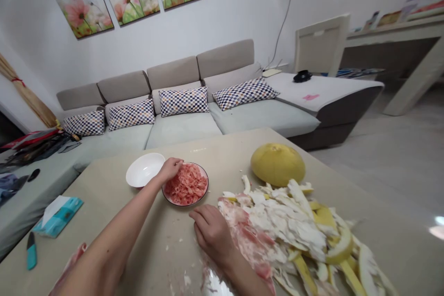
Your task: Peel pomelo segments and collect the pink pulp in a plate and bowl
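My left hand (169,168) reaches across to the far left rim of a dark-edged plate (207,188), its fingers bent together over the rim and the thumb hidden. Loose pieces of pink pomelo pulp (187,186) are heaped on this plate. My right hand (212,231) is closed low over the table, just in front of the plate; whatever its curled fingers may hold is hidden. Beside it on the right lies a big pile of white pith and yellow pomelo peel (291,226), with pinkish membrane scraps (248,231) nearest the hand.
A whole yellow pomelo (278,164) sits behind the peel. Left of the plate stands a white bowl (144,170). A tissue pack (59,215) and a teal-handled knife (31,250) lie at the table's left. Beyond the table (138,231) runs a long sofa (185,130).
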Available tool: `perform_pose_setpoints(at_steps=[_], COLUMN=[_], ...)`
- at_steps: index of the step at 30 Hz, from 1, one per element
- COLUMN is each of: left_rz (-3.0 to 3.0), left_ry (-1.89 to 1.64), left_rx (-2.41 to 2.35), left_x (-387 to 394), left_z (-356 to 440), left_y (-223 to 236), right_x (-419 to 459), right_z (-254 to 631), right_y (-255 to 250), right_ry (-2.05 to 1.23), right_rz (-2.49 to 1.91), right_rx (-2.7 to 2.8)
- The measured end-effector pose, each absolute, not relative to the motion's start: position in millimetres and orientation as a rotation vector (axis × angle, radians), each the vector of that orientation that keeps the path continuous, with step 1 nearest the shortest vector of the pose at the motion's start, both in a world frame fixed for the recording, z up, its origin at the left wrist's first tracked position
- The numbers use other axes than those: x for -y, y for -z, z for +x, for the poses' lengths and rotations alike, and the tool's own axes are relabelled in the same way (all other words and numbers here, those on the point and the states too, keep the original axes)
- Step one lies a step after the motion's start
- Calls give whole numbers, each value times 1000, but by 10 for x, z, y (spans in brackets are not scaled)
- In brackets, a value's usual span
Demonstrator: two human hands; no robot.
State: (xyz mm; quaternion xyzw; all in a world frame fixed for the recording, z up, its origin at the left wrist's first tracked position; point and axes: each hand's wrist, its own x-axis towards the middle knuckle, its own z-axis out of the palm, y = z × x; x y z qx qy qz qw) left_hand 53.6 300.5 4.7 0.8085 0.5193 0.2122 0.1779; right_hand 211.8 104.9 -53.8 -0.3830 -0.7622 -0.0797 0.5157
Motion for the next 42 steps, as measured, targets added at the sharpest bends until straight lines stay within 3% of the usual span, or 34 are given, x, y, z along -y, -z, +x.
perform_pose_setpoints(at_steps=[29, 37, 42], left_rz=[2042, 1844, 1956], left_ry=[-1044, -1025, -925], left_rx=[-1379, -1669, -2043], left_x=[-2066, -1060, -275], left_z=[-237, -906, -1377], left_y=[225, -93, 131], right_x=[-1057, -1044, -1031], right_z=[2136, 2124, 2114], right_y=[582, 574, 598], right_ry=[132, 130, 132], right_rz=[-938, -980, -990], right_rx=[1842, 1843, 1868])
